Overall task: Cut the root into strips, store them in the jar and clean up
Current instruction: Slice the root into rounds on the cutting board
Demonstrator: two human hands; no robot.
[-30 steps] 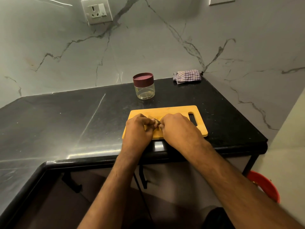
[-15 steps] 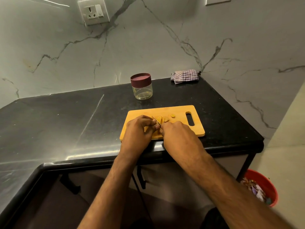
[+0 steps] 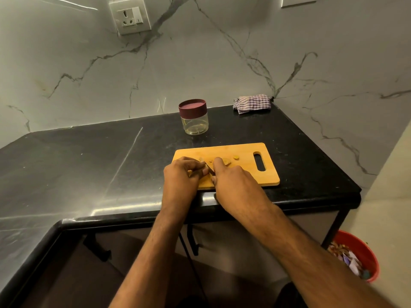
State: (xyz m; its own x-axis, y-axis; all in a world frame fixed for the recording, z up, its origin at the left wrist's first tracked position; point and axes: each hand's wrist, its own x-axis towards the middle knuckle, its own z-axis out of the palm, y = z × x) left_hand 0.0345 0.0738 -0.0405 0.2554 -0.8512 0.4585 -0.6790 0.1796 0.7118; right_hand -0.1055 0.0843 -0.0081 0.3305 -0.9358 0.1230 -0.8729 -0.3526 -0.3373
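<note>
Hands curled on board [image 3: 244,150], right hand [image 3: 233,181] gripping knife [image 3: 210,168]

We've got a polished black stone counter [image 3: 89,165], glossy veined marble wall [image 3: 200,70], smooth wooden cutting board [image 3: 242,152], clear jar [image 3: 195,125] with matt maroon lid [image 3: 192,107], checked cloth [image 3: 252,103].

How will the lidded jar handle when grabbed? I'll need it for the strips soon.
The jar looks clear and empty, so it is probably light and may skid on the glossy black counter. Squat and wide, it seems unlikely to tip. Its smooth wall could be slippery; the maroon lid probably offers surer grip.
</note>
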